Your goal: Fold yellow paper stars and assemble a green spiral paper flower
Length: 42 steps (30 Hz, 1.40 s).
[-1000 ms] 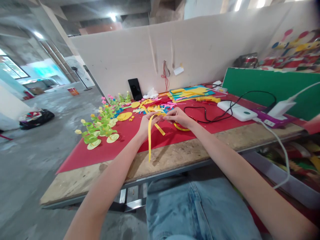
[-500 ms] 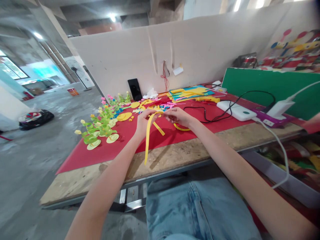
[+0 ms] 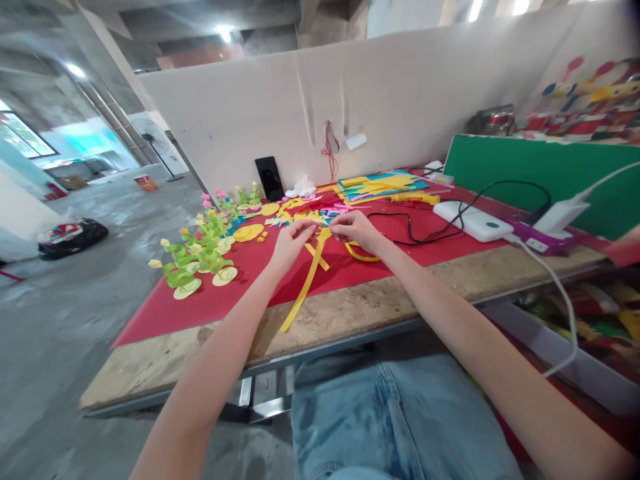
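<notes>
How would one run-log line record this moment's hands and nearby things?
left hand: near long yellow strip, grip unclear | right hand: apparently pinching strip's upper end | left of hands: craft flowers

the strip (image 3: 306, 287) is yellow, long, flat and narrow, slightly curved. its upper end is at the right fingers (image 3: 338, 229); from there it slants leftward, toward the table's (image 3: 345, 320) front edge. whether the loose lower end touches the surface is unclear.
</notes>
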Motion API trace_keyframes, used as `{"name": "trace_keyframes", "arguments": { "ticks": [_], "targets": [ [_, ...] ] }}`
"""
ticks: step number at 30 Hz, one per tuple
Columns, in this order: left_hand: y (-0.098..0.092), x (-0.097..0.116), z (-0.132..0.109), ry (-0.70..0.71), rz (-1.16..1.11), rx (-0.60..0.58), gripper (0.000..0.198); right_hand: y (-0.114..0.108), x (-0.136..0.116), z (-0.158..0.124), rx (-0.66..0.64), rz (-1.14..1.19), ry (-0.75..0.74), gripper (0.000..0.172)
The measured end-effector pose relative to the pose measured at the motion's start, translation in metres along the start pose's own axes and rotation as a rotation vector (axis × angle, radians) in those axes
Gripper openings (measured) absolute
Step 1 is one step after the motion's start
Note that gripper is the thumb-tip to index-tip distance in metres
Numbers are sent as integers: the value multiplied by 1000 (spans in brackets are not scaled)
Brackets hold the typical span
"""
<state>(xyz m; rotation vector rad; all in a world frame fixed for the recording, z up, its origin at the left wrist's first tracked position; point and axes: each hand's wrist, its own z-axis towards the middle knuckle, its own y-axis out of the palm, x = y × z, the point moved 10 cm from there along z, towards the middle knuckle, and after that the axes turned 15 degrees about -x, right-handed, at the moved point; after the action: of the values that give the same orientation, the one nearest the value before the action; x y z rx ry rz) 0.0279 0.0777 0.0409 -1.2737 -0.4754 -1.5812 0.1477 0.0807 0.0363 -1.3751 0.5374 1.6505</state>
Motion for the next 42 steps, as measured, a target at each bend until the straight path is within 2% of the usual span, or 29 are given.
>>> {"name": "trace_keyframes", "arguments": {
  "ticks": [3, 8, 14, 18, 23, 26, 29, 36, 42],
  "targets": [
    [4, -15, 2, -98, -133, -31, 29, 0, -4, -1, 6, -89, -17, 12],
    [8, -15, 0, -145, -48, -49, 29, 7, -9, -2, -41, -181, -12, 13],
    [1, -7, 1, -101, 42, -8, 25, 11, -5, 0, -94, -193, 1, 22],
    [0, -4, 1, -66, 60, 12, 22, 15, 1, 1, -126, -127, 40, 23],
    [3, -16, 1, -103, -175, 10, 22, 8, 4, 0, -55, -51, 64, 19],
    [8, -23, 1, -125, -340, -32, 21, 2, 2, 0, -10, 6, 38, 17],
    [13, -24, 0, -125, -402, -67, 25, -2, 0, -1, 24, 69, 4, 17],
    [10, -20, -1, -79, -316, -10, 30, -1, -4, -1, 31, 84, -31, 19],
    [1, -18, -1, -60, -227, 70, 25, 7, -7, 0, -16, 47, -59, 22]
  ]
}}
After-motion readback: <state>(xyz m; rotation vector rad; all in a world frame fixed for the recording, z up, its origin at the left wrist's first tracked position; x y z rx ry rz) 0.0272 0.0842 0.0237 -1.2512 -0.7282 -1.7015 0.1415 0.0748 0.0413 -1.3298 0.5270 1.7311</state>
